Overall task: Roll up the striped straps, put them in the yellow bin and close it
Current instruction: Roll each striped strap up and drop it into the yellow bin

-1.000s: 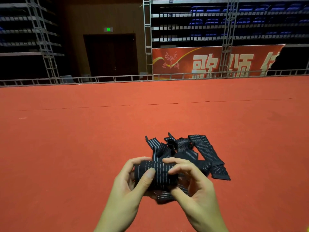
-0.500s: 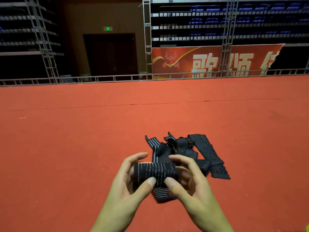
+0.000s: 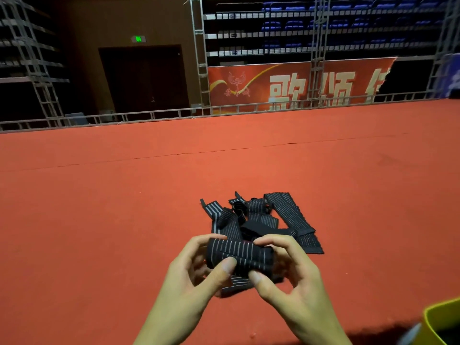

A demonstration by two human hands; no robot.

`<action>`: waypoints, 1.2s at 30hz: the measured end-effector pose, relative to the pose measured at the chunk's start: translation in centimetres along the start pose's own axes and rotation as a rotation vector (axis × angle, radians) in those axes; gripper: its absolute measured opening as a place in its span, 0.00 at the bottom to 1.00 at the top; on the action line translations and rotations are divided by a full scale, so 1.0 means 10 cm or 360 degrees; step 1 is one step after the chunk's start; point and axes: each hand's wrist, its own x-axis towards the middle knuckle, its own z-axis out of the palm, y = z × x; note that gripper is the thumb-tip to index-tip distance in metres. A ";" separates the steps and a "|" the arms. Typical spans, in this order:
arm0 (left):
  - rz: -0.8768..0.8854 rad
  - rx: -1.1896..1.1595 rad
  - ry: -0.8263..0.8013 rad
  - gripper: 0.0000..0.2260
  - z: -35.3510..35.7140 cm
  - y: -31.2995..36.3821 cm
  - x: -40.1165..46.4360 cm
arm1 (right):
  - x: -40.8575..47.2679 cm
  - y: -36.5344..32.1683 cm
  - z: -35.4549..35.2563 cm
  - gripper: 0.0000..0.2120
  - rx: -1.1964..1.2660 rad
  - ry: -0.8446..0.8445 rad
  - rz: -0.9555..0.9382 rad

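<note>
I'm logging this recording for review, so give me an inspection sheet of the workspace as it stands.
Surface: red carpet, one seam line across it.
Job's things: partly rolled striped strap held in both hands, its loose tail hanging below; pile of unrolled straps just behind; yellow bin corner at lower right, lid not visible.
Clutter: nothing seen.
Grips: left hand and right hand both curled round the roll.
Cables: nothing seen.
Surroundings: metal railing, red banner, dark door, blue seats.
</note>
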 end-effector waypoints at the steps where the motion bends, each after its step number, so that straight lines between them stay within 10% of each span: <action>1: 0.0011 0.0007 -0.0030 0.18 0.07 -0.01 0.02 | -0.02 0.01 -0.07 0.23 -0.0021 0.0020 0.0003; 36: 0.0148 0.0036 -0.1233 0.14 4.17 -0.65 0.28 | -1.64 -0.19 -3.51 0.20 -0.1071 0.0747 0.0571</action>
